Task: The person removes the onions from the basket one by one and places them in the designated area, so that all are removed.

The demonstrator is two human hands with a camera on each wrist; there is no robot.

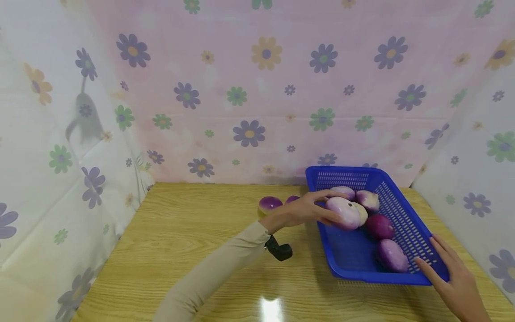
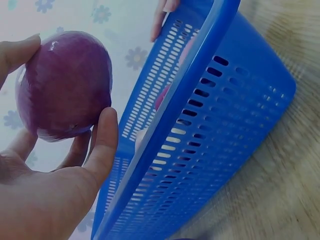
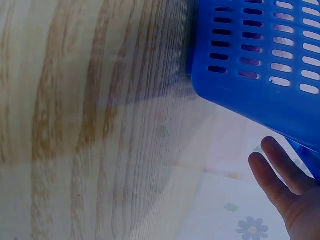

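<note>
Table (image 1: 193, 232) under basket (image 1: 348, 252), floral backdrop (image 1: 277, 107)

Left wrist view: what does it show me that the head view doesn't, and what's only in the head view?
Only the left wrist view: the palm side of the left hand and the blue basket's slotted outer wall beside it.

Only the head view: the beige sleeve, the black device at the left wrist, and the basket floor.

Both: the left hand gripping a purple onion, the right hand (only fingers at the left wrist view's top edge), the wood-grain table and floral cloth.
</note>
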